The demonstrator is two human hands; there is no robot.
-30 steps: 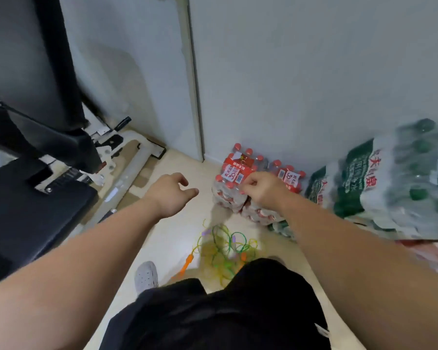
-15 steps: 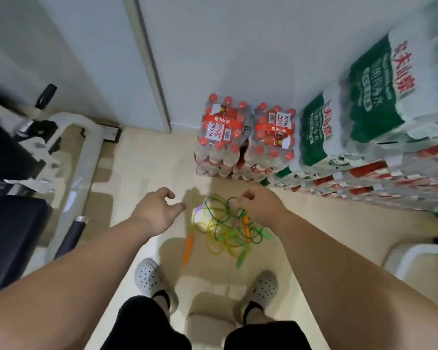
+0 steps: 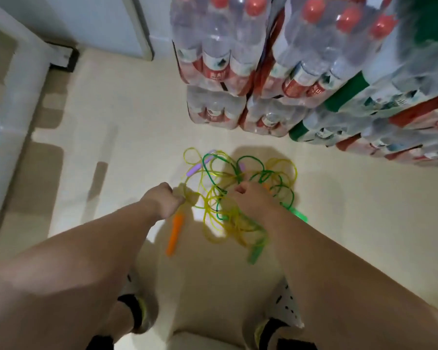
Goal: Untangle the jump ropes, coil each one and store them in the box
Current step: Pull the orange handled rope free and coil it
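Note:
A tangle of thin yellow and green jump ropes (image 3: 238,178) lies on the pale floor in front of my feet. An orange handle (image 3: 175,232), a purple handle (image 3: 195,169) and a green handle (image 3: 254,253) stick out of it. My left hand (image 3: 166,200) is down at the tangle's left edge, fingers curled where a yellow loop meets them. My right hand (image 3: 253,200) lies on the middle of the tangle with its fingers curled into the ropes and hides part of them. No box is in view.
Shrink-wrapped packs of water bottles (image 3: 213,59) are stacked just beyond the ropes and along the right. A grey metal equipment frame (image 3: 23,72) runs down the left side. My feet in white clogs (image 3: 286,309) stand just behind the tangle.
I have bent down, so the ropes look much closer. Both hands dropped from above the floor onto the tangle: the left to its left edge, the right onto its middle.

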